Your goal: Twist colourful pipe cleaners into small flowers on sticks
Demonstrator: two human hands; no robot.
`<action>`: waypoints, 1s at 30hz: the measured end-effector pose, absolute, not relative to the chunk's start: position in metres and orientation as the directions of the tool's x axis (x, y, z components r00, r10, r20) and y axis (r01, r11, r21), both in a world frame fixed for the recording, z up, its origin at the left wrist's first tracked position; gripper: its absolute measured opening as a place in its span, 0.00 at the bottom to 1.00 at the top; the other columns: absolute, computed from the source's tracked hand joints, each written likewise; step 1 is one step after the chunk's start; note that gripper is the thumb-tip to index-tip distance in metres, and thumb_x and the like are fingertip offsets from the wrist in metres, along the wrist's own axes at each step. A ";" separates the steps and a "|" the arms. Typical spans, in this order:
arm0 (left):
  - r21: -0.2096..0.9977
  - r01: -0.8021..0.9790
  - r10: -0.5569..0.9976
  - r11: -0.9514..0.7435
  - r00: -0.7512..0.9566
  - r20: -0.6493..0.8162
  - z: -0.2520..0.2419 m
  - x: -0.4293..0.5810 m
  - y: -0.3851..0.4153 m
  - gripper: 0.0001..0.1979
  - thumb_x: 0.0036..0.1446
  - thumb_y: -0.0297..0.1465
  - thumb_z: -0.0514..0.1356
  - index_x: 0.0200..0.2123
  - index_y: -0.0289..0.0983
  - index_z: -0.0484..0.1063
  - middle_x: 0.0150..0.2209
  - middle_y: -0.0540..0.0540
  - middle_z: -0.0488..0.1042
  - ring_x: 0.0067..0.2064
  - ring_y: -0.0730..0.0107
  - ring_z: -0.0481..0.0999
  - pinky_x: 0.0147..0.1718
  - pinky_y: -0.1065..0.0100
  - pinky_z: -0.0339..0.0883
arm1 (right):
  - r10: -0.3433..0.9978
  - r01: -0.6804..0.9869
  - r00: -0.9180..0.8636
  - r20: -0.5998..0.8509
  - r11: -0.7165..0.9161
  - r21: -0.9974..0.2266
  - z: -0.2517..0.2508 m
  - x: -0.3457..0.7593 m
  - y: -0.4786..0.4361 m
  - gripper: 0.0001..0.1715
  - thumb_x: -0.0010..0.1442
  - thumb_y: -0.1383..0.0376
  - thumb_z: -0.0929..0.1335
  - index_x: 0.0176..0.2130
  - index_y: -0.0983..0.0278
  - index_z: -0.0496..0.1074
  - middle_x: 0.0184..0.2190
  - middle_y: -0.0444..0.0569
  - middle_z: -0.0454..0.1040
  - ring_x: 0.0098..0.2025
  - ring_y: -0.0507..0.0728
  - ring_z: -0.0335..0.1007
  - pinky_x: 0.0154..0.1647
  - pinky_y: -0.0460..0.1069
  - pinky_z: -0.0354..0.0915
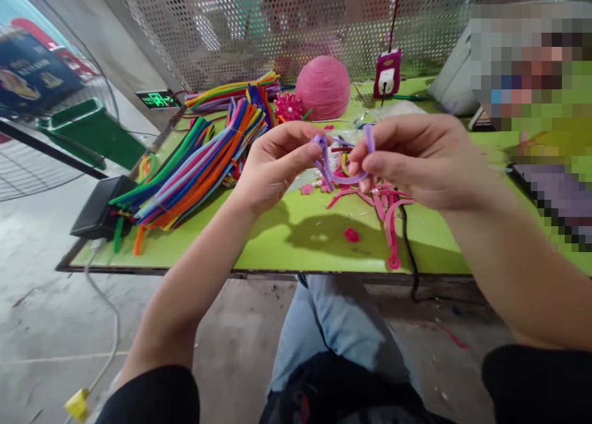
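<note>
A purple pipe cleaner (343, 179), bent into a U, hangs between my two hands above the green table (296, 245). My left hand (272, 165) pinches one end of it between thumb and forefinger. My right hand (411, 159) pinches the other end, its fingers curled. Under my hands lie several bent pink pipe cleaners (386, 211) and small pink flower pieces (351, 234).
A big bundle of mixed-colour pipe cleaners (198, 165) lies on the table's left. A pink dome (322, 86), a pink flower (289, 106) and a pink charger (387, 71) stand at the back by a perforated metal screen. A black cable (409, 245) runs over the front edge. A black box (99, 208) sits at the left corner.
</note>
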State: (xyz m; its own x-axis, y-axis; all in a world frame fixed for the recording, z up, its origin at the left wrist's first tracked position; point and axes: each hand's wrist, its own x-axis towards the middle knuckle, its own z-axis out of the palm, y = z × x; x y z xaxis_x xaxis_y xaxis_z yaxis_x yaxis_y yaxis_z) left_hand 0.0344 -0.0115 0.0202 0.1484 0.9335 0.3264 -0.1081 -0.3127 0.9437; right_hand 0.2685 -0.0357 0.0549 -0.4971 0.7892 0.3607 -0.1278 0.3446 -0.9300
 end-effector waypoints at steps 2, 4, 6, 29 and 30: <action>0.940 -0.095 0.926 -0.326 0.167 0.338 0.018 0.033 -0.012 0.20 0.59 0.49 0.81 0.38 0.43 0.81 0.40 0.51 0.86 0.44 0.65 0.90 0.40 0.64 0.87 | 0.805 -0.080 -0.477 0.353 0.359 -0.930 0.050 0.262 -0.037 0.16 0.68 0.49 0.82 0.40 0.59 0.86 0.36 0.46 0.84 0.34 0.54 0.79 0.38 0.51 0.79; 0.921 -0.101 0.899 -0.376 0.201 0.389 0.013 0.031 -0.010 0.22 0.57 0.52 0.80 0.40 0.43 0.82 0.42 0.50 0.87 0.44 0.64 0.91 0.41 0.63 0.88 | 0.820 -0.014 -0.447 0.358 0.394 -0.919 0.046 0.257 -0.040 0.17 0.72 0.49 0.79 0.40 0.59 0.85 0.33 0.46 0.81 0.33 0.54 0.78 0.35 0.50 0.78; 0.876 -0.119 0.844 -0.467 0.238 0.481 0.005 0.029 -0.005 0.24 0.56 0.57 0.79 0.42 0.45 0.83 0.43 0.50 0.87 0.44 0.64 0.91 0.42 0.62 0.89 | 0.822 0.017 -0.433 0.369 0.417 -0.909 0.044 0.255 -0.041 0.16 0.74 0.49 0.78 0.43 0.58 0.82 0.30 0.44 0.79 0.32 0.54 0.77 0.33 0.50 0.77; 0.664 -0.091 0.623 -0.742 0.275 0.733 -0.019 0.028 0.016 0.21 0.67 0.56 0.71 0.50 0.48 0.83 0.45 0.53 0.90 0.43 0.67 0.93 0.39 0.66 0.91 | 0.709 0.035 -0.290 0.643 0.680 -0.733 0.039 0.258 -0.033 0.09 0.69 0.64 0.79 0.44 0.59 0.78 0.37 0.44 0.78 0.33 0.50 0.71 0.29 0.47 0.64; 0.647 -0.076 0.608 -0.759 0.274 0.746 -0.019 0.029 0.017 0.21 0.68 0.57 0.70 0.50 0.49 0.83 0.44 0.53 0.89 0.42 0.66 0.93 0.38 0.65 0.91 | 0.696 0.013 -0.318 0.643 0.682 -0.731 0.037 0.258 -0.033 0.09 0.70 0.64 0.79 0.45 0.59 0.78 0.40 0.44 0.79 0.36 0.51 0.73 0.31 0.48 0.67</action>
State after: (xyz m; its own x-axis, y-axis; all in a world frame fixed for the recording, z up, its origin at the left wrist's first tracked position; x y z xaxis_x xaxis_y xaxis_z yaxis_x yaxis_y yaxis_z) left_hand 0.0286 0.0169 -0.0190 0.2736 0.6077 0.7456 -0.0758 -0.7591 0.6465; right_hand 0.2576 -0.0331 0.0375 -0.3180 0.6964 0.6434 0.0134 0.6819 -0.7314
